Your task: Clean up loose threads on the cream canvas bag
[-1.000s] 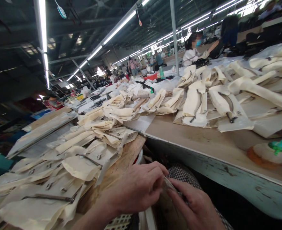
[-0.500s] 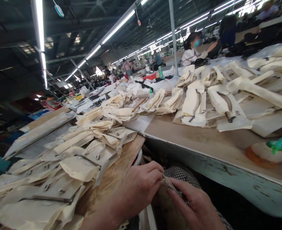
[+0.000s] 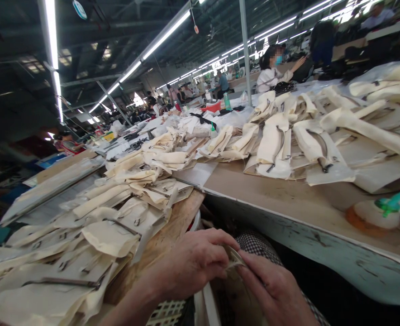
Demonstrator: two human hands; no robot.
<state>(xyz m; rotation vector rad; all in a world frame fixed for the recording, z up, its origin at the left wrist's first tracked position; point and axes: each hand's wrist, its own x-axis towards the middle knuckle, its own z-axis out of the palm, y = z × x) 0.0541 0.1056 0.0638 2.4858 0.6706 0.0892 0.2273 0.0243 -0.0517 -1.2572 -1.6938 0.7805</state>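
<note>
From the head camera, the left hand (image 3: 193, 265) and the right hand (image 3: 271, 290) met low in the frame, both closed on one thin cream fabric piece (image 3: 234, 259). The left grip pinched its upper edge between thumb and fingertips; the right grip clamped it just below. The piece looked soft and flat, its long axis running down and away toward the lap, most of it hidden by the hands. Under the grip lay checked cloth (image 3: 257, 242). Left of the grip, a worn wooden desk (image 3: 176, 222) carried heaped cream pieces (image 3: 94, 235) with dark zippers. Beyond the grip, a chipped pale desk (image 3: 288, 213) held more.
</note>
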